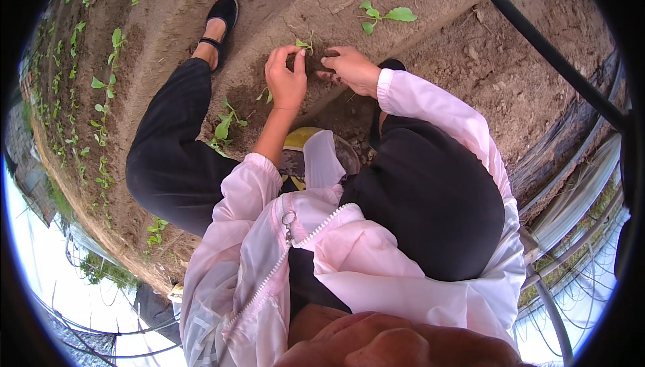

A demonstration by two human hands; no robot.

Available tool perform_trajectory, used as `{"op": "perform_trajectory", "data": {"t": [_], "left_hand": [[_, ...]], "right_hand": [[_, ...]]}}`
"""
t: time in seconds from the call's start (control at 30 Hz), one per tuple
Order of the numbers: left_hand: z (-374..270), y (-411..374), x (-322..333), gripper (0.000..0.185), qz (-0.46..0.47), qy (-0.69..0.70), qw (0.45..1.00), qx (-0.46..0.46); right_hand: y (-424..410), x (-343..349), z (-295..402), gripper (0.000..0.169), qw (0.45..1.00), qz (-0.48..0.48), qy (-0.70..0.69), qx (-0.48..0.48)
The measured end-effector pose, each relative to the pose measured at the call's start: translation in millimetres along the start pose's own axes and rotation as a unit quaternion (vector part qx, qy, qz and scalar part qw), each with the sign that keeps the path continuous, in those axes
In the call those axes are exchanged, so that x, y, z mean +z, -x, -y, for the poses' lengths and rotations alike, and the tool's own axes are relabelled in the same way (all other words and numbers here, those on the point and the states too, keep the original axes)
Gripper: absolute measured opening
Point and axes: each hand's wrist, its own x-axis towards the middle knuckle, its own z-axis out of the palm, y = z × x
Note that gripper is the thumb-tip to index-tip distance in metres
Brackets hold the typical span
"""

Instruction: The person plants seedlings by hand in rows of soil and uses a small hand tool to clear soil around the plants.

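Note:
My left hand [288, 77] pinches a small green seedling [304, 44] between thumb and index finger, just above the soil bed [282, 19]. To its right, my right hand [352, 69] hovers close to the ground with its fingers apart and dark soil on the fingertips. I see nothing held in it. A patch of darker, loosened soil [320, 65] lies between the two hands. Below my left wrist a leafy seedling [224, 124] grows from the bed, with a smaller one [265, 94] beside the hand, partly hidden by it.
Larger seedlings [385, 16] stand beyond my hands, and rows of young plants [102, 125] run along the left. My black shoe [221, 17] rests on the soil. A black pipe [544, 39] crosses the upper right; plastic sheeting [579, 201] borders the right edge.

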Motion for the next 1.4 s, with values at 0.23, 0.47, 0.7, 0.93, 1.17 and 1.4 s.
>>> {"op": "perform_trajectory", "data": {"t": [0.23, 0.47, 0.7, 0.93, 1.17, 1.4], "left_hand": [[-3.1, -3.1, 1.0, 0.009, 0.002, -0.002, 1.000, 0.005], [-2.1, -2.4, -2.1, 0.013, 0.013, -0.005, 1.000, -0.001], [-15.6, 32.7, -0.8, 0.040, 0.067, -0.038, 0.986, -0.149], [0.9, 23.6, 15.3, 0.037, 0.078, -0.057, 0.986, -0.133], [3.3, 22.3, 23.7, 0.019, 0.027, -0.072, 0.996, -0.044], [0.5, 15.5, 26.2, 0.017, 0.043, -0.104, 0.994, -0.014]], "right_hand": [[-6.3, -11.9, 21.0, 0.053, 0.791, -0.047, 0.537, -0.288], [4.2, -13.2, 37.8, 0.057, 0.736, -0.012, 0.580, -0.350], [-6.7, -31.6, 23.5, 0.055, 0.723, -0.052, 0.547, -0.420], [-22.8, -31.0, 20.5, 0.042, 0.705, -0.027, 0.539, -0.461], [-31.7, -30.1, 15.8, 0.029, 0.694, -0.018, 0.534, -0.482], [-41.3, -27.5, 11.9, 0.014, 0.639, -0.036, 0.575, -0.510]]}}
